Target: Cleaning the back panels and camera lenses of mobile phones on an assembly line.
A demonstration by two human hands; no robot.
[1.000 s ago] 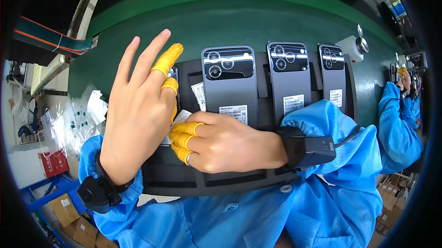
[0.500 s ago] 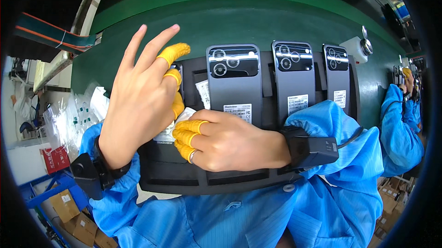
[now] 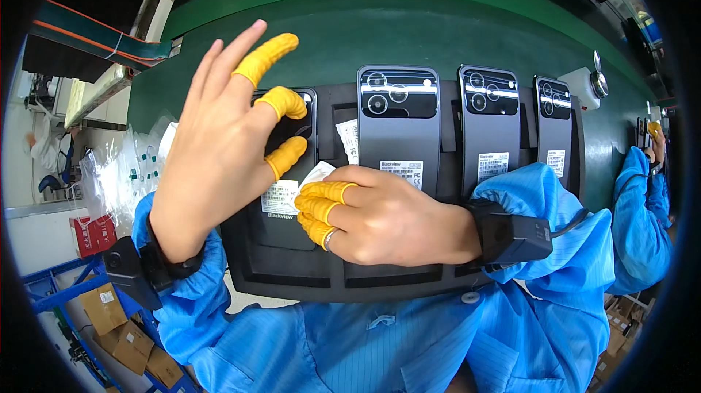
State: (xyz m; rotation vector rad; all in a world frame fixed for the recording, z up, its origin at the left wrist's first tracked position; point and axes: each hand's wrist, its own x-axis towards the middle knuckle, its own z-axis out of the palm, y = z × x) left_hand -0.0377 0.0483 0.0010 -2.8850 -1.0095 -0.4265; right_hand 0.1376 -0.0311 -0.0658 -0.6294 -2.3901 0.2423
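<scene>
A dark phone (image 3: 281, 234) lies back up at the left end of a black slotted tray (image 3: 285, 288), partly hidden by my hands. My left hand (image 3: 223, 145) is over its left side, with the fingers spread, yellow finger cots on several of them and nothing between them. In my right hand (image 3: 398, 221), also in yellow finger cots, a white wipe (image 3: 315, 175) is bunched up. The wipe is against the phone, beside its white label (image 3: 279, 198). Three grey phones, a near one (image 3: 398, 137), a middle one (image 3: 489, 130) and a right one (image 3: 555, 127), stand in the tray.
A printed white slip (image 3: 348, 139) is tucked in the tray. Clear plastic bags (image 3: 139, 174) are at the left. A white pump bottle (image 3: 580, 89) stands on the green table (image 3: 314, 28) at the back right. Another person's blue sleeve (image 3: 634, 210) shows at far right.
My left thumb and fingers have opened apart and lifted away from the wipe, uncovering more of the left phone. The whole scene has shifted slightly right in the picture. My right hand keeps the wipe.
</scene>
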